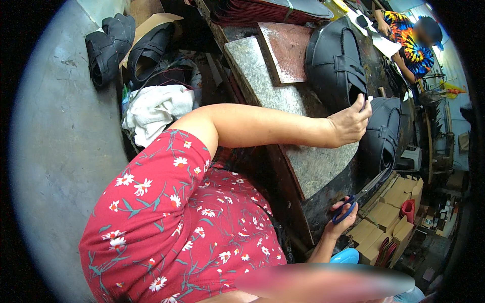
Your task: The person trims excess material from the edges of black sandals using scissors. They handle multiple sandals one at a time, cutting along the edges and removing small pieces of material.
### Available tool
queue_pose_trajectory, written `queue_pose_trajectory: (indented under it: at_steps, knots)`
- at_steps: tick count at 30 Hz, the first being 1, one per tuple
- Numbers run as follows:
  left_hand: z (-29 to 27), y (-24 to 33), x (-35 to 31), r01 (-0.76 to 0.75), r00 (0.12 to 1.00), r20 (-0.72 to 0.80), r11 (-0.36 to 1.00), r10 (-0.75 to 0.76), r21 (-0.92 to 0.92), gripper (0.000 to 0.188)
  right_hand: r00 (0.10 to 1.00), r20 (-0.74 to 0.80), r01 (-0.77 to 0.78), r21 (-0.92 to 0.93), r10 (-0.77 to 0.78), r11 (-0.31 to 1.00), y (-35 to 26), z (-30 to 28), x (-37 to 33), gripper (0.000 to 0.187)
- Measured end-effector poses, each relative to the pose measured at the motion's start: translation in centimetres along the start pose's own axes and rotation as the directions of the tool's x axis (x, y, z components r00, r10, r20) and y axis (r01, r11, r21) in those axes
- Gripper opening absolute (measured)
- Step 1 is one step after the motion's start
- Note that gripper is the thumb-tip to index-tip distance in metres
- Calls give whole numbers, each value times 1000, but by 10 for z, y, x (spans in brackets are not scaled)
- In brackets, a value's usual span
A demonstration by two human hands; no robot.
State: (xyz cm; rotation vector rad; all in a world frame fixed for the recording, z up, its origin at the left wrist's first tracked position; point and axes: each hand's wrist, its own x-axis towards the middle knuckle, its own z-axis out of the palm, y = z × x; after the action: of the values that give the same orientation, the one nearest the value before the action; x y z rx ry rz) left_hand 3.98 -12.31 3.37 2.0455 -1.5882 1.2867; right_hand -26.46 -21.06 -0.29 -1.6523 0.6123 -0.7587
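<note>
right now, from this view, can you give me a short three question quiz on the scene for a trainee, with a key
1. Multiple choice: which hand holds the blue-handled scissors? A) left B) right C) neither
2. True or false: the left hand is touching the white cloth.
3. Fill in: the camera wearer's red garment is patterned with white ____.

Key:
1. B, the right hand.
2. False; its fingers are on a black shoe.
3. Flowers.
</note>
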Motion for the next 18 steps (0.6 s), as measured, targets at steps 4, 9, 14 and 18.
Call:
queue_pose_trajectory:
  at_steps: [4,9,14,18]
  knots:
    - [-1,14,16,-9,991,130,997,20,-81,41,999,-43,-33,-8,33,999,-5,5,0,41]
    - [3,26,48,60,951,308,988,-13,-143,49,999,-28,38,-79,-40,996,-8,10,2,45]
    - [10,21,53,69,962,273,988,-30,-136,43,998,-52,16,-106,-21,994,-11,12,1,46]
    - [12,19,37,50,978,205,991,-24,-121,44,999,-46,8,-61,-11,998,-10,11,1,48]
